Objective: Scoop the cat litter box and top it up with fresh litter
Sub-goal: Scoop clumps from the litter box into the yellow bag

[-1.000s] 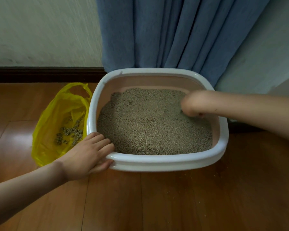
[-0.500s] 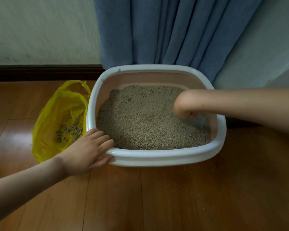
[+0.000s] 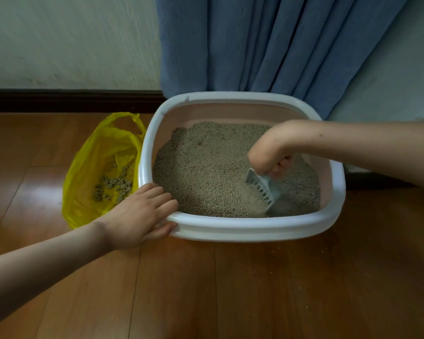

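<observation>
A white-rimmed litter box (image 3: pixel 242 228) with pink inner walls stands on the wooden floor, filled with grey-brown litter (image 3: pixel 206 167). My left hand (image 3: pixel 142 216) rests on its front-left corner, fingers laid over the rim and thumb against the outer wall. My right hand (image 3: pixel 271 155) grips the handle of a pale slotted scoop (image 3: pixel 262 189), whose blade digs into the litter near the box's front right. A yellow plastic bag (image 3: pixel 101 155) lies open left of the box with several litter clumps (image 3: pixel 113 185) inside.
A blue curtain (image 3: pixel 267 45) hangs right behind the box. A pale wall with a dark baseboard (image 3: pixel 71 101) runs along the back left. Loose litter grains (image 3: pixel 291 260) speckle the floor in front of the box.
My right hand has drawn the scoop from the far right of the box toward the front, and the scoop blade now shows. My left hand stays on the corner.
</observation>
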The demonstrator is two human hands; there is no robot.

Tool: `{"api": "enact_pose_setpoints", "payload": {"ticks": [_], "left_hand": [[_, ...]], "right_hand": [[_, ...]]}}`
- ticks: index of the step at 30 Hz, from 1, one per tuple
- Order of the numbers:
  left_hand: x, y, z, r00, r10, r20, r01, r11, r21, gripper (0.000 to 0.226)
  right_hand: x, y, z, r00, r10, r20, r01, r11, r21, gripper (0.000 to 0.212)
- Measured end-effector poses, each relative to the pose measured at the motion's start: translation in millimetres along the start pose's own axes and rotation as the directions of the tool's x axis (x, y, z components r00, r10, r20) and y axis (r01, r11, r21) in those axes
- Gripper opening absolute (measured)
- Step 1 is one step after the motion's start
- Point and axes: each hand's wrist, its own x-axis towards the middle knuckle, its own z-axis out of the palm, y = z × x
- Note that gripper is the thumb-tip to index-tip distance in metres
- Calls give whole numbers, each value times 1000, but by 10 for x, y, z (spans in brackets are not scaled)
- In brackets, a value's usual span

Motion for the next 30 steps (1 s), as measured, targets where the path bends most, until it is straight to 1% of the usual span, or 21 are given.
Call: {"api": "enact_pose_setpoints", "payload": {"ticks": [2, 4, 5, 6, 7, 9, 11, 12, 13, 15, 17, 19, 21, 23, 25, 26, 27, 28, 29, 30], "left_hand": [[4, 3, -3, 1000, 3, -5, -3, 1000, 1, 30], [6, 4, -2, 1000, 4, -10, -4, 1000, 5, 29], [5, 4, -2, 1000, 4, -11, -4, 1000, 6, 29], [3, 4, -1, 1000, 5, -11, -5, 1000, 7, 29], [1, 3, 1, 1000, 6, -12, -6, 1000, 8, 29], [-1, 2, 7, 1000, 7, -18, -7, 1000, 8, 29], [-1, 3, 8, 1000, 8, -28, -7, 1000, 2, 27], [0, 4, 8, 1000, 7, -29, -7, 1000, -3, 27], [-1, 5, 7, 1000, 5, -27, -5, 1000, -4, 27], [-4, 3, 5, 1000, -1, -19, 1, 1000, 0, 28], [-4, 2, 5, 1000, -4, -15, 4, 1000, 4, 29], [-6, 4, 7, 1000, -2, -17, 2, 1000, 5, 29], [-9, 3, 7, 1000, 0, -22, 0, 1000, 6, 29], [-9, 7, 5, 1000, 1, -26, -1, 1000, 3, 29], [-5, 7, 0, 1000, 0, -27, 0, 1000, 3, 29], [-2, 8, -3, 1000, 0, -26, 0, 1000, 3, 28], [0, 9, -6, 1000, 0, -26, 0, 1000, 4, 28], [1, 10, -8, 1000, 0, -28, 0, 1000, 8, 27], [2, 12, -9, 1000, -1, -30, 1, 1000, 10, 27], [-1, 13, -8, 1000, -3, -30, 3, 1000, 10, 28]], "right_hand": [[-7, 16, -78, 999, 8, 37, -8, 1000, 7, 28], [33, -4, -76, 999, 46, -16, -47, 996, -81, 34], [64, -37, -35, 996, 85, -8, -86, 989, -121, 39], [146, -67, 6, 993, 119, 5, -118, 985, -125, 40], [200, -110, 40, 989, 140, 50, -136, 988, -75, 38], [190, -188, 55, 990, 102, 100, -104, 994, 15, 33], [102, -222, -9, 996, 1, 91, -10, 995, 99, 32], [68, -227, -50, 997, -31, 77, 22, 993, 113, 32], [57, -228, -83, 998, -35, 59, 29, 994, 104, 32], [73, -257, -98, 1000, 12, 24, -14, 998, 62, 35], [114, -326, -53, 1000, 16, 20, -17, 999, 36, 36], [110, -414, -17, 996, -60, 72, 53, 994, 91, 36], [61, -474, -29, 982, -149, 113, 125, 972, 198, 32], [52, -488, -78, 987, -147, 66, 129, 966, 222, 32], [83, -478, -96, 995, -94, -31, 98, 981, 168, 33], [116, -484, -86, 992, -96, -84, 107, 984, 145, 30], [147, -501, -74, 988, -118, -104, 131, 984, 125, 27], [182, -527, -55, 987, -142, -77, 151, 979, 135, 25], [181, -569, -30, 989, -149, -9, 148, 971, 187, 29], [185, -596, -16, 984, -174, 28, 164, 960, 229, 35]]}}
